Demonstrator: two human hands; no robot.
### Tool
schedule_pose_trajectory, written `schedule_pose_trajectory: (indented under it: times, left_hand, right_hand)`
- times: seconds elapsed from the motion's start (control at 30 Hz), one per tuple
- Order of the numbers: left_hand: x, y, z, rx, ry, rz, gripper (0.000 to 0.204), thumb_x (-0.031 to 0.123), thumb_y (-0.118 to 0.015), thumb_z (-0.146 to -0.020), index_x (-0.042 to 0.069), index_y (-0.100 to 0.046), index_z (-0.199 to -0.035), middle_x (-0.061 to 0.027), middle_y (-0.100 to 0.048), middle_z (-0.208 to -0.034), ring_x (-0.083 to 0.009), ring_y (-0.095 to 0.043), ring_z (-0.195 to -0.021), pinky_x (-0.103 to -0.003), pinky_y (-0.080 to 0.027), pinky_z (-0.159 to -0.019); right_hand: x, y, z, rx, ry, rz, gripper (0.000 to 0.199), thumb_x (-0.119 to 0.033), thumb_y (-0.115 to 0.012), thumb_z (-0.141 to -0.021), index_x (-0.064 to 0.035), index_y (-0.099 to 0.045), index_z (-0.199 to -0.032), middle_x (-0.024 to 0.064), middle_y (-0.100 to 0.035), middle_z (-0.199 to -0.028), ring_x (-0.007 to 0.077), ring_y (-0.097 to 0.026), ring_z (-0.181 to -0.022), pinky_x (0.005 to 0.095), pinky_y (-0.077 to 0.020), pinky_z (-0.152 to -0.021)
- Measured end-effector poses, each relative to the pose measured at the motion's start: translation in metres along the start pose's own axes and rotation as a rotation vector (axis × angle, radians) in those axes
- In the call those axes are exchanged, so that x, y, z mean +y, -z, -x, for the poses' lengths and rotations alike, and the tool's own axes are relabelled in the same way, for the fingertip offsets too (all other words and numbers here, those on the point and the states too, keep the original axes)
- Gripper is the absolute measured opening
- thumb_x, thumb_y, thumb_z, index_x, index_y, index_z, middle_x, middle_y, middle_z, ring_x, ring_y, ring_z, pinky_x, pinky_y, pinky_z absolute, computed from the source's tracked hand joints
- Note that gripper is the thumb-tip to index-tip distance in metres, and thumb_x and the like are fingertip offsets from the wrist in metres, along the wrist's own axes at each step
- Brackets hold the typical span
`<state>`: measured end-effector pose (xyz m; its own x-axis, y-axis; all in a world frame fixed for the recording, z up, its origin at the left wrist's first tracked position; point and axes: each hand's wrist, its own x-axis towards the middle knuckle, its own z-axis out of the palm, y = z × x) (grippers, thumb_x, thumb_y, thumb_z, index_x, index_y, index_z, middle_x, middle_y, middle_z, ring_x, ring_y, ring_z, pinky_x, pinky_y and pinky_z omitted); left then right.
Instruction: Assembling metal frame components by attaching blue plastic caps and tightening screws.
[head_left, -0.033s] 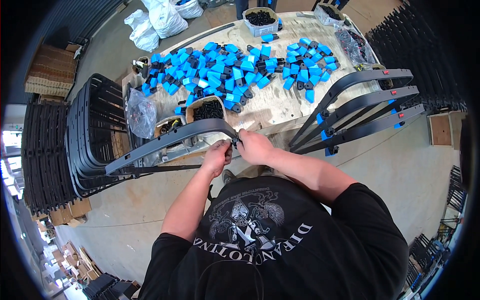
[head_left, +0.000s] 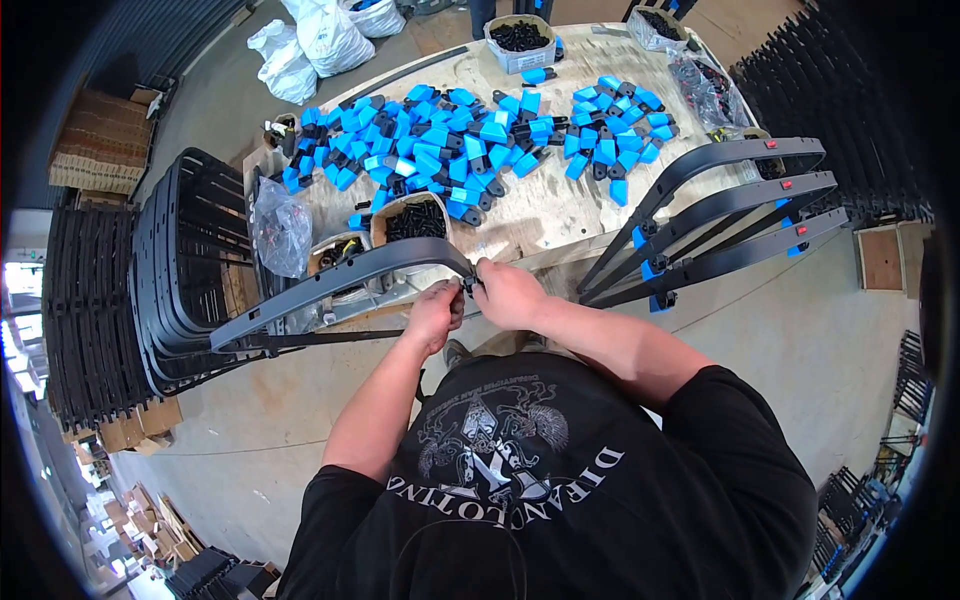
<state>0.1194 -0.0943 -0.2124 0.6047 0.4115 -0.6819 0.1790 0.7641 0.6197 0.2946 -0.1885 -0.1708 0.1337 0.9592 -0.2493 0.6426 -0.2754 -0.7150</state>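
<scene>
Both hands are together at the near end of the dark frame (head_left: pixel 350 268), in front of the chest. Right hand (head_left: pixel 508 295) is closed on the frame's end, thumb and fingers gripping. Left hand (head_left: pixel 433 315) sits just beside it, fingers curled at a small black fitting (head_left: pixel 468 284); fingertips are partly hidden, can't tell if it's pinching the fitting. Frame runs from the hands out to the left, crossing in front of the table's (head_left: pixel 560 205) near edge. Three more frames (head_left: pixel 722 154) stand off to the right, blue pieces on them. Near table edge: open box (head_left: pixel 379 230) of black parts, clear bag (head_left: pixel 283 230) to its left. Nested frame stack (head_left: pixel 200 240) further left. Blue-and-black parts (head_left: pixel 430 140) heaped mid-table. Far edge: second box (head_left: pixel 525 62) of black parts. White sacks (head_left: pixel 335 45) on the floor beyond.
</scene>
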Motion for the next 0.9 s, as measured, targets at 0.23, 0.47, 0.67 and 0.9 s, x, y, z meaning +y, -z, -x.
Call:
schedule_pose_trajectory:
  times: [0.23, 0.47, 0.67, 0.9]
  left_hand:
    - [0.017, -0.025, 0.005, 0.148, 0.099, -0.263, 0.035, 0.038, -0.042, -0.108, 0.015, -0.048, -0.082, 0.0051, -0.039, -0.063, -0.0088, -0.032, -0.050, -0.027, -0.024, -0.046]
    - [0.006, -0.010, 0.003, 0.081, -0.160, -0.344, 0.009, 0.015, -0.057, -0.101, 0.010, -0.053, -0.094, 0.0018, -0.050, -0.075, -0.0110, -0.047, -0.067, -0.026, -0.038, -0.061]
    - [0.012, -0.007, 0.009, -0.203, -0.583, 0.086, 0.011, -0.001, -0.060, -0.089, 0.005, -0.058, -0.080, -0.0043, -0.062, -0.088, -0.0149, -0.058, -0.086, -0.030, -0.046, -0.079]
    - [0.008, -0.023, 0.001, 0.327, 0.021, -0.390, 0.032, 0.029, -0.052, -0.105, -0.001, -0.064, -0.101, -0.0046, -0.063, -0.079, -0.0137, -0.056, -0.071, -0.030, -0.046, -0.068]
  right_hand:
    - [0.000, 0.003, 0.000, 0.001, -0.020, -0.002, 0.028, -0.022, -0.054, -0.095, 0.0048, -0.051, -0.104, 0.0283, -0.066, -0.098, 0.0457, -0.065, -0.096, 0.0524, -0.0514, -0.085]
    - [-0.002, 0.002, 0.002, -0.012, -0.029, 0.001, 0.029, -0.022, -0.055, -0.095, 0.0051, -0.050, -0.106, 0.0288, -0.066, -0.098, 0.0457, -0.065, -0.096, 0.0526, -0.0515, -0.085]
    - [0.001, 0.001, 0.001, 0.015, -0.026, -0.002, 0.030, -0.022, -0.056, -0.095, 0.0052, -0.050, -0.105, 0.0290, -0.066, -0.099, 0.0457, -0.065, -0.096, 0.0526, -0.0516, -0.085]
    - [0.000, -0.001, 0.000, 0.012, -0.007, -0.011, 0.030, -0.022, -0.057, -0.095, 0.0049, -0.050, -0.105, 0.0286, -0.066, -0.098, 0.0463, -0.065, -0.095, 0.0531, -0.0516, -0.084]
